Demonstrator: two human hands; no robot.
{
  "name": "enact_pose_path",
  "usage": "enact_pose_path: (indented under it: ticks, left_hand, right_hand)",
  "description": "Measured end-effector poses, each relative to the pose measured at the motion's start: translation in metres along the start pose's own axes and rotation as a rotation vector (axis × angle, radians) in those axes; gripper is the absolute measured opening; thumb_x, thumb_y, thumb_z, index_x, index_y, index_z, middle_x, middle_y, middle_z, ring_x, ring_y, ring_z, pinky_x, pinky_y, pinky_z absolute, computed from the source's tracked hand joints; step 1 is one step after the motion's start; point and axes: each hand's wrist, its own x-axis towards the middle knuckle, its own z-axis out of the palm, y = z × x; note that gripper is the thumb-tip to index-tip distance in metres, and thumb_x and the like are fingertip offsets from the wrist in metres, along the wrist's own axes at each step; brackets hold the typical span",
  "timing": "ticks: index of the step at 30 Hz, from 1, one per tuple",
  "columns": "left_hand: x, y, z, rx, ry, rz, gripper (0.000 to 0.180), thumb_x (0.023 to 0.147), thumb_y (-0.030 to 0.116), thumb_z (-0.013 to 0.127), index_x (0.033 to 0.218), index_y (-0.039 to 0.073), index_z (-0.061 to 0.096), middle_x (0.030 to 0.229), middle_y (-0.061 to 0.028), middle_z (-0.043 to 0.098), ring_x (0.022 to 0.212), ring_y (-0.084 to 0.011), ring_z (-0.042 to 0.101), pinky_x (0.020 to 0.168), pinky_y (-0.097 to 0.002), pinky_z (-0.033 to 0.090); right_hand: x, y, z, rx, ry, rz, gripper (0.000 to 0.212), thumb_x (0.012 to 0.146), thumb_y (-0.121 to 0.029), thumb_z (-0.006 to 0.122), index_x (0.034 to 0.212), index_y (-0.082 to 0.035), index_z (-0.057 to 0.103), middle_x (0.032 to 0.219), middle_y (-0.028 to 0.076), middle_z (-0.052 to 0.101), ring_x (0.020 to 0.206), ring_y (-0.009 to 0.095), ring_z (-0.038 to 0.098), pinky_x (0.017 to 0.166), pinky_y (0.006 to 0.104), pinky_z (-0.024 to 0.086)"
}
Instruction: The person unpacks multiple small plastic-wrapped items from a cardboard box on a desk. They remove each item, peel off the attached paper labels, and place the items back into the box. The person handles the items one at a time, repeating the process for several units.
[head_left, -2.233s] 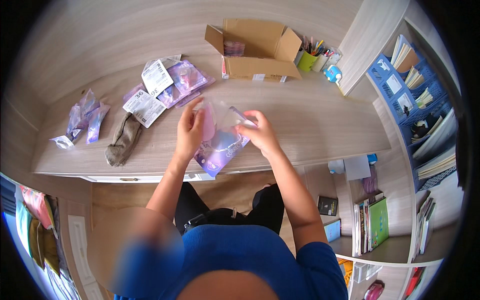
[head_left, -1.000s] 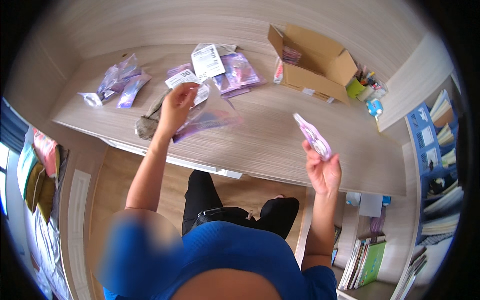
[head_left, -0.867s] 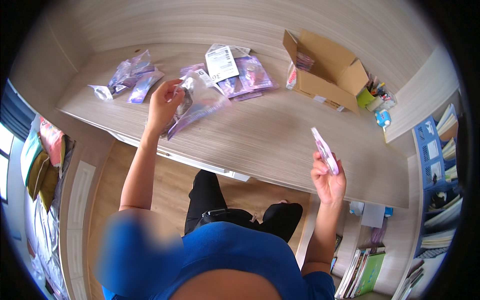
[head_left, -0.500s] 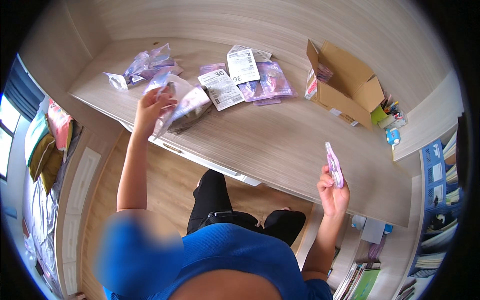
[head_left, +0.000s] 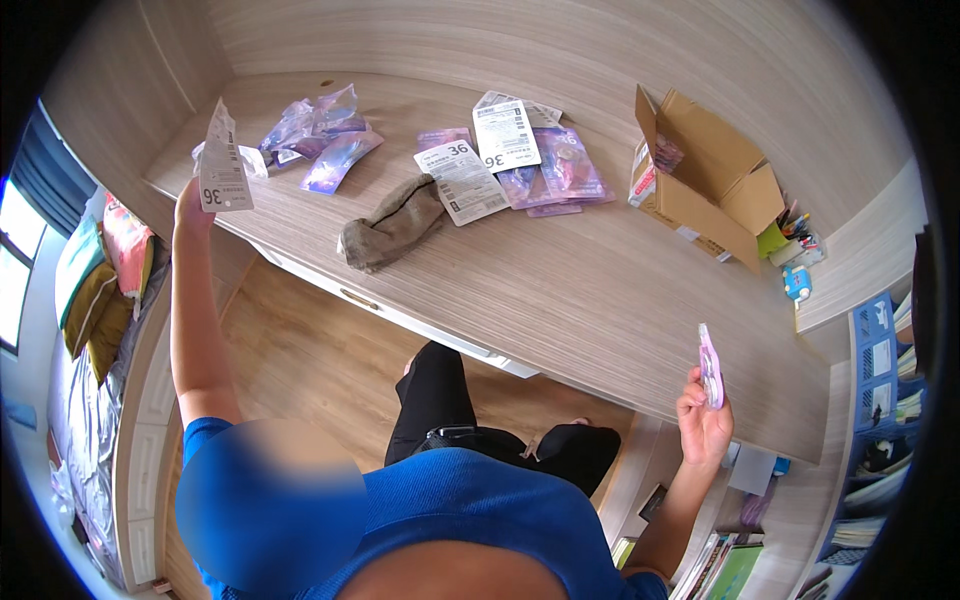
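Note:
At the desk's left end my left hand (head_left: 194, 207) is raised, its fingers closed on the lower part of a white printed card (head_left: 226, 165). Most of those fingers are hidden behind the card. Over the right part of the desk my right hand (head_left: 705, 422) pinches a flat pink-purple packet (head_left: 711, 370), seen nearly edge-on. Just right of the left hand lies a heap of crumpled purple plastic wrappers (head_left: 305, 125), with a flatter purple wrapper (head_left: 342, 162) in front. A grey-brown fabric pouch-like thing (head_left: 392, 225) rests mid-desk, away from both hands.
Purple packets (head_left: 580, 185) and white printed cards (head_left: 508, 135) overlap at the back middle of the desk (head_left: 560, 280). An open cardboard box (head_left: 690, 220) stands at the back right, beside a pen holder (head_left: 798, 240) and a small blue toy (head_left: 797, 284).
My left hand has moved left, off the fabric thing, which now shows fully. A purple wrapper lies by the heap. My right hand has shifted right and down with its packet.

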Motion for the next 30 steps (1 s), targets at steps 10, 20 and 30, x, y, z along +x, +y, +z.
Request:
enact_pose_path:
  ticks: [10,20,30]
  left_hand:
    - [0.037,0.017,0.029,0.259,0.390,0.193,0.044,0.082,-0.004,0.058,0.122,-0.007,0.040,0.104,-0.0200,0.061,0.086,-0.0220,0.064,0.073,-0.0274,0.052]
    - [0.045,0.015,0.015,0.404,0.444,0.275,0.046,0.080,-0.003,0.062,0.122,-0.006,0.043,0.103,-0.0184,0.062,0.085,-0.0209,0.064,0.070,-0.0277,0.054]
    - [0.085,0.019,0.052,1.309,0.512,0.631,0.045,0.080,0.011,0.045,0.125,0.008,0.046,0.102,-0.0169,0.063,0.094,-0.0340,0.061,0.084,-0.0409,0.046]
  right_hand:
    - [-0.018,-0.009,0.001,-0.003,0.053,-0.096,0.039,0.089,-0.009,0.054,0.124,0.004,0.043,0.114,0.020,0.050,0.080,0.018,0.048,0.073,0.0284,0.042]
    - [-0.010,-0.006,0.008,0.001,0.049,-0.074,0.037,0.090,-0.009,0.052,0.123,0.005,0.043,0.114,0.021,0.050,0.081,0.019,0.049,0.074,0.0284,0.043]
    - [-0.022,-0.005,0.009,-0.024,0.085,-0.106,0.027,0.091,-0.009,0.052,0.115,0.001,0.050,0.114,0.021,0.050,0.082,0.020,0.049,0.074,0.0287,0.043]
